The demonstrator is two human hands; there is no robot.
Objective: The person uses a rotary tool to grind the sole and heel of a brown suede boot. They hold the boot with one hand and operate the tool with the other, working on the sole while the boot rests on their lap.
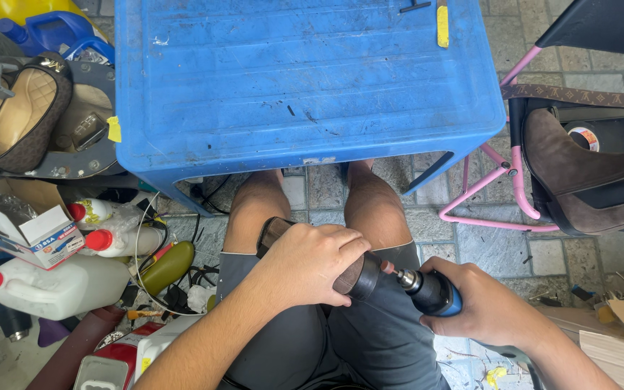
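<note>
Brown shoe heel [352, 278] sits over the lap, just below the front edge of the blue counter [312, 79]. Left hand [312, 263] clamped around it; right hand [489, 307] clamped on a blue-bodied rotary tool [431, 291], whose bit touches the heel's end. Judged step: grinding or sanding the heel tip. Next move would call for a steady grip and light, even pressure so the bit does not skid. Left of the counter: flat shoes [16, 119], white bottles [52, 285]. Right of it: brown boot [586, 173].

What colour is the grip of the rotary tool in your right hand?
Blue, with a black nose, on the rotary tool in the right hand; head view.
</note>
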